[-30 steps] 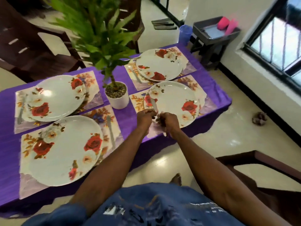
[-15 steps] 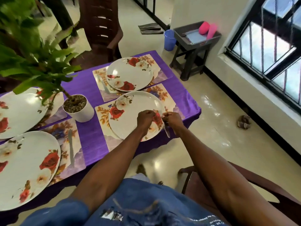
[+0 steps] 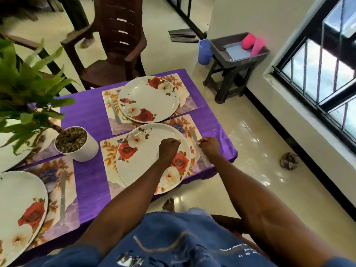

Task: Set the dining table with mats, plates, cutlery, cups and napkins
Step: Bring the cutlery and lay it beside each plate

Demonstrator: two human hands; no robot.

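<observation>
Left of the grip: near-left plate (image 3: pixel 17 207) on its mat, knife (image 3: pixel 62 197) beside it. Potted plant (image 3: pixel 76 144) mid-desk. Left hand (image 3: pixel 168 148), fingers curled, over the near plate (image 3: pixel 142 162); whether it holds anything, cannot tell. Right hand (image 3: pixel 210 147) pinches a table knife (image 3: pixel 198 146) on the mat just right of that plate. Beyond: far plate (image 3: pixel 148 99) with its knife. Mats, plates, knives look laid; no cups or napkins on the desk (image 3: pixel 88 112) yet.

No legible text is being shown anywhere. A few lines of small white print are being carried on the blue garment (image 3: pixel 192 245) at the lower right, but they are too blurred to be read. A small red label is being shown on the front edge of the grey tray (image 3: pixel 238 60) on the stool, likewise unreadable.
</observation>
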